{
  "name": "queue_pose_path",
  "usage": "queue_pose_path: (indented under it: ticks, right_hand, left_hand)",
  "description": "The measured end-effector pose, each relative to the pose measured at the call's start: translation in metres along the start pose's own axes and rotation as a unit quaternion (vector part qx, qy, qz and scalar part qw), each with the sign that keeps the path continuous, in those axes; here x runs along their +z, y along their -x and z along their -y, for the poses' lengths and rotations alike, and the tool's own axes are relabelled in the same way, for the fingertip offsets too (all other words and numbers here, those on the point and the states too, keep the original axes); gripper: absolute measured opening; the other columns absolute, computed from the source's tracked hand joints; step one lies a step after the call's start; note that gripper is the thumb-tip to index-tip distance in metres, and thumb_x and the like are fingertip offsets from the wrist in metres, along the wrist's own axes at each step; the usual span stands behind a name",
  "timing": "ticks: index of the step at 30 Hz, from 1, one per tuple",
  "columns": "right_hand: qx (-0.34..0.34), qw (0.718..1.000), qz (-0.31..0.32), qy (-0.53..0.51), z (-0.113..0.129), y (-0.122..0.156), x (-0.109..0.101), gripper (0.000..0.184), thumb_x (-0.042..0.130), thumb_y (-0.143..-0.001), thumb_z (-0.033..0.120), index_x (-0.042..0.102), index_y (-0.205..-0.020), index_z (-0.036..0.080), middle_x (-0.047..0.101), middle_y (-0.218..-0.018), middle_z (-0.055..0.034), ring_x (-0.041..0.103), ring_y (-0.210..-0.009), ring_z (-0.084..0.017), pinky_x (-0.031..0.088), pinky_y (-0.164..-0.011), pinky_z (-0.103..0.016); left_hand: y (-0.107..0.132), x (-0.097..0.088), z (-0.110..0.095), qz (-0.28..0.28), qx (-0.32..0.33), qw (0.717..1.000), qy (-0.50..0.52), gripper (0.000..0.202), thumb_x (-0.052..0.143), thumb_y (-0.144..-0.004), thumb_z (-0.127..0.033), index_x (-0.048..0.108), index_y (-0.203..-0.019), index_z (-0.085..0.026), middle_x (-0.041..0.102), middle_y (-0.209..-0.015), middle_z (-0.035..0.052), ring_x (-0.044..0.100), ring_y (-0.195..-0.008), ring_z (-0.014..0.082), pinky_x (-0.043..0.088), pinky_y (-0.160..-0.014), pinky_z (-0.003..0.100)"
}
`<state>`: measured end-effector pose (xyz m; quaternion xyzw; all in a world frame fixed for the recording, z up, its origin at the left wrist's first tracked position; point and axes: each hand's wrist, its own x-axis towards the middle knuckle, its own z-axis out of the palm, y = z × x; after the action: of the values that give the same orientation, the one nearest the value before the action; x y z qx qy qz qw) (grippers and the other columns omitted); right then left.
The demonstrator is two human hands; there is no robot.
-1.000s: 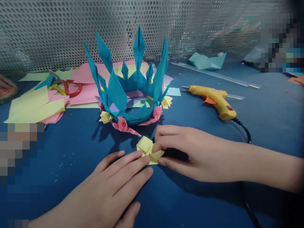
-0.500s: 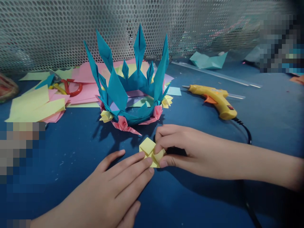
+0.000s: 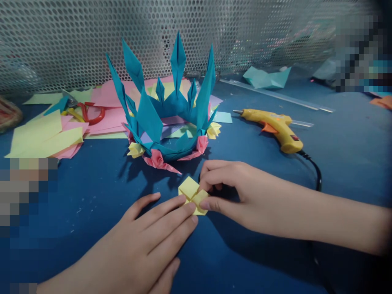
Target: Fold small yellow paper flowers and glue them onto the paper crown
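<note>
The folded yellow paper (image 3: pixel 188 187) lay on the blue tabletop (image 3: pixel 92 192), well forward of its back edge. The left hand (image 3: pixel 141 237), flat with fingers outstretched, rested its fingertips on the paper; the right hand (image 3: pixel 254 200), half curled, pinched its right side between thumb and forefinger. Just behind stood a teal origami crown (image 3: pixel 150 118), with a yellow glue gun (image 3: pixel 274 120) to its right. Nearer the tabletop's back edge, red-handled scissors (image 3: pixel 99 119) rested on loose coloured sheets (image 3: pixel 33 134).
</note>
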<state>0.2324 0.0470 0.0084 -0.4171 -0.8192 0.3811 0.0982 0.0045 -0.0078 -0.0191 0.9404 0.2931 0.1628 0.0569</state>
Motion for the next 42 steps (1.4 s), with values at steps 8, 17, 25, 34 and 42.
queue_pose_path:
  ticks: [8, 17, 25, 34, 42]
  right_hand:
    - [-0.022, 0.995, -0.065, 0.067, 0.000, 0.003, 0.010, 0.014, 0.059, -0.080, 0.017, 0.047, -0.074, 0.018, 0.051, -0.076, 0.0003, 0.048, -0.065, -0.011, 0.039, -0.057, -0.022]
    - [-0.007, 0.995, -0.074, 0.062, -0.002, 0.002, 0.008, 0.023, 0.052, -0.090, 0.024, 0.054, -0.068, 0.017, 0.051, -0.072, -0.0002, 0.047, -0.058, -0.010, 0.037, -0.053, -0.022]
    - [-0.015, 0.987, -0.107, 0.116, -0.004, 0.005, 0.019, 0.020, 0.052, -0.089, 0.016, 0.053, -0.069, 0.015, 0.049, -0.075, -0.0021, 0.051, -0.067, -0.013, 0.041, -0.060, -0.025]
    - [0.002, 0.992, -0.076, 0.096, -0.004, 0.007, 0.014, 0.016, 0.060, -0.087, 0.023, 0.050, -0.077, 0.018, 0.050, -0.081, -0.0005, 0.050, -0.075, -0.015, 0.043, -0.065, -0.027]
    - [0.054, 0.998, -0.012, 0.033, -0.010, 0.008, -0.001, 0.033, 0.070, -0.075, 0.034, 0.050, -0.099, 0.024, 0.053, -0.095, 0.0000, 0.051, -0.082, -0.016, 0.045, -0.069, -0.027]
  left_hand:
    - [-0.003, 0.003, 0.004, -0.017, 0.022, 0.999, -0.026, 0.041, 0.035, -0.091, -0.013, 0.058, -0.123, -0.022, 0.056, -0.136, -0.0059, 0.047, -0.128, 0.0099, 0.009, -0.117, 0.025]
    - [-0.001, -0.002, -0.001, 0.035, -0.005, 0.999, -0.029, 0.045, 0.035, -0.088, -0.008, 0.054, -0.126, -0.024, 0.048, -0.143, -0.0069, 0.043, -0.131, 0.0090, 0.008, -0.116, 0.026]
    - [0.000, 0.005, 0.003, 0.011, 0.021, 0.999, -0.036, 0.038, 0.032, -0.095, -0.018, 0.055, -0.126, -0.024, 0.052, -0.140, -0.0059, 0.043, -0.130, 0.0101, 0.005, -0.116, 0.027]
    - [-0.003, 0.002, 0.006, 0.023, 0.028, 0.999, -0.039, 0.045, 0.037, -0.091, -0.016, 0.048, -0.135, -0.023, 0.049, -0.143, -0.0082, 0.043, -0.130, 0.0098, 0.005, -0.116, 0.025]
    - [-0.002, 0.002, 0.004, 0.016, 0.019, 0.999, -0.021, 0.042, 0.034, -0.093, -0.017, 0.050, -0.132, -0.023, 0.050, -0.141, -0.0079, 0.044, -0.128, 0.0094, 0.007, -0.115, 0.025]
